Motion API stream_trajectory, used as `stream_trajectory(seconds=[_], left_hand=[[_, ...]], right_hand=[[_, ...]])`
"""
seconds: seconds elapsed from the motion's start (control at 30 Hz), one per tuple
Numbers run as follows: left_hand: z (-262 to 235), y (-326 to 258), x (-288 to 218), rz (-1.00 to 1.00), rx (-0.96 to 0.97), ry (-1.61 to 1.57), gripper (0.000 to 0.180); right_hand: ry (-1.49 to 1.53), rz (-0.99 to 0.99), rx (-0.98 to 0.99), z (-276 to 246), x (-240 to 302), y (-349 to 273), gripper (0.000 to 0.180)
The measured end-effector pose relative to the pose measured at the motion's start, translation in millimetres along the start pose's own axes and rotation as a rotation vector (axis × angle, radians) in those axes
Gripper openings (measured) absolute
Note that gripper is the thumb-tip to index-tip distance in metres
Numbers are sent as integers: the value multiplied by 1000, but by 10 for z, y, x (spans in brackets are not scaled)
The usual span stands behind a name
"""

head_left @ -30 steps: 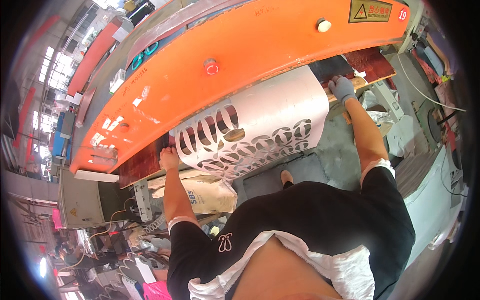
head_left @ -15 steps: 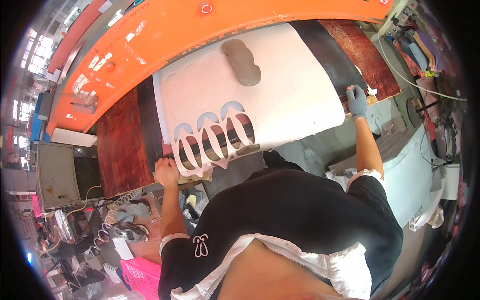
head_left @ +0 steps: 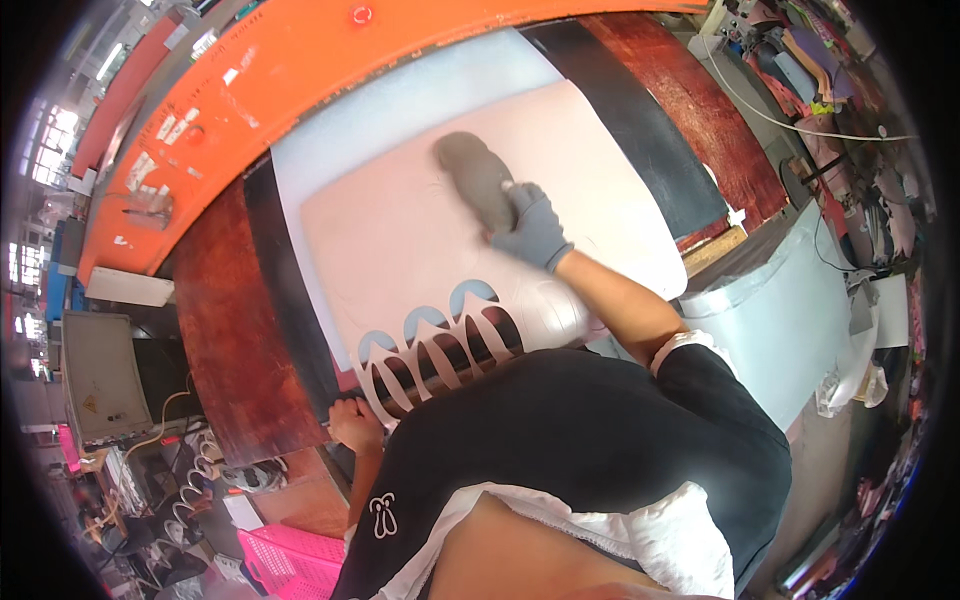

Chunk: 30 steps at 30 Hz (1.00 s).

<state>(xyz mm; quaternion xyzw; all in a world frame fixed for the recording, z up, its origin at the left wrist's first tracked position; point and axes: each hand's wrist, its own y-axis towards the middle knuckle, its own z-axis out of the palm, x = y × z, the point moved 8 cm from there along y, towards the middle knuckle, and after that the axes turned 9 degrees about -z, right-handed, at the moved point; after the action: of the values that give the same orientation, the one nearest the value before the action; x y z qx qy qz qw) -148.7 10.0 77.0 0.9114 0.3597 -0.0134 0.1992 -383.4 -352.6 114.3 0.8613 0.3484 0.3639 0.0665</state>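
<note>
My gloved right hand (head_left: 538, 232) is closed around the near part of a brown, sole-shaped cutting die (head_left: 476, 178). The die lies on a pale pink sheet (head_left: 390, 220), and motion blurs it slightly. Along the sheet's near left part run several long cut-outs with thin strips between them. My bare left hand (head_left: 357, 424) is at the near left corner of the work surface, beside the cut-outs. Its fingers are curled at the edge; what they grip, if anything, is hidden. A paler bluish-white sheet (head_left: 400, 88) shows under and beyond the pink one.
An orange machine beam (head_left: 290, 50) with a red button spans the far side. Black strips (head_left: 640, 140) and worn dark-red boards (head_left: 240, 330) flank the sheets. A grey cabinet (head_left: 105, 375) and pink basket (head_left: 290, 560) stand left. A pale covered surface (head_left: 770, 310) is at right.
My right hand has left the right front edge and taken hold of the die. The pink sheet lies nearer me, with more pale sheet showing beyond it. My left hand stays at the left corner.
</note>
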Motion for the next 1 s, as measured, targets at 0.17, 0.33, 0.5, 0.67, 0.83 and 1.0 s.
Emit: stream_trajectory(seconds=[0.17, 0.33, 0.5, 0.67, 0.83, 1.0], left_hand=[[-26, -52, 13, 3, 20, -37, 21], [-61, -42, 5, -10, -12, -45, 22], [-47, -8, 25, -39, -9, -23, 22], [0, 69, 52, -44, 2, -17, 22], [45, 226, 40, -12, -30, -79, 22], [81, 462, -43, 11, -95, -122, 22]], right_hand=[[490, 271, -16, -140, -611, -44, 69], [-146, -34, -55, -328, -550, -97, 71], [-115, -61, -73, -314, -513, -89, 72], [-115, -61, -40, -257, -534, -4, 72], [-127, -106, -61, -238, -552, 133, 73], [-48, -113, -80, -206, -747, 394, 69]])
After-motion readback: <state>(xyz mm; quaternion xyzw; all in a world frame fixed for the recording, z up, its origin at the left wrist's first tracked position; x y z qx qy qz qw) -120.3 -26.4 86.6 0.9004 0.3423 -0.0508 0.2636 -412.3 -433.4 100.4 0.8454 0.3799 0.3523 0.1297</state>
